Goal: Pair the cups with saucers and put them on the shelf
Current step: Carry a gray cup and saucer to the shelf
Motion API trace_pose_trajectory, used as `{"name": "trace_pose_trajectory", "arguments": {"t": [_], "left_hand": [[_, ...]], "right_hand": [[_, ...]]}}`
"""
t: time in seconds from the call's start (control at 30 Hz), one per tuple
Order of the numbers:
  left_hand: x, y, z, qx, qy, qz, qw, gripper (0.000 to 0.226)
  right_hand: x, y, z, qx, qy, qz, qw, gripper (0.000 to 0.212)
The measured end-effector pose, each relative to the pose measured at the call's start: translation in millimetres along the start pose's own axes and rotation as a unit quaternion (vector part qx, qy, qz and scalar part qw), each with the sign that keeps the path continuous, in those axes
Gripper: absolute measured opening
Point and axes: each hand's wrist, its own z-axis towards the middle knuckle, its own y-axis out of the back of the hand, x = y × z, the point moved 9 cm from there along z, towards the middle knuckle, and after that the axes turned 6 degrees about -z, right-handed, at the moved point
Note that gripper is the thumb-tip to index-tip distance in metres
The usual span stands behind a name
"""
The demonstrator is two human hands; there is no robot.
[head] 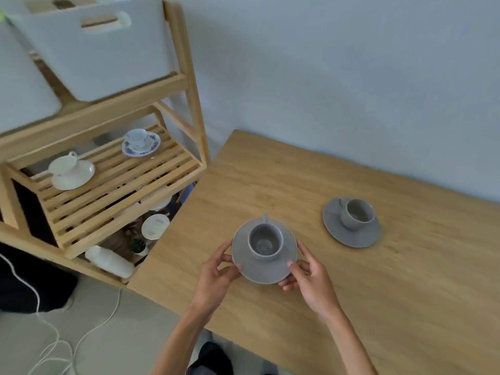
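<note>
Clutter (130,239) under the slatted shelf (113,185) is indistinct.

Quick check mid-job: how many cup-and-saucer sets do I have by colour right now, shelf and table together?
Grey sets: 2, one held at the saucer rim by the left hand and right hand, one on the table
White sets: 1, on the shelf
Blue-patterned white sets: 1, on the shelf
Total: 4 sets

Soft, even daylight filled the scene, bright but without glare. Faint, diffuse shadows lay under the grey ceramic saucers on the pale wooden bench (351,280). The whole picture was slightly smeared. Blur was strongest at the upper left, where the white plastic bin (102,55) looked hazy. Wide-angle distortion bent the light wooden slatted shelf (113,185) and tilted its posts.
</note>
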Motion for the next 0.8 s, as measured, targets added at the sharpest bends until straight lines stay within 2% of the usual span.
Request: {"name": "trace_pose_trajectory", "arguments": {"t": [0.33,0.6,0.8], "left_hand": [[-45,143,26,-0.096,-0.033,0.011,0.995,0.061],[-63,263,54,-0.175,-0.052,0.154,0.971,0.064],[-65,337,75,-0.228,-0.027,0.179,0.957,0.062]], "right_hand": [[64,-148,68,0.091,0.047,-0.085,0.991,0.068],[101,-280,121,0.153,0.104,-0.182,0.966,0.065],[116,-366,165,0.219,0.134,-0.261,0.931,0.069]]}}
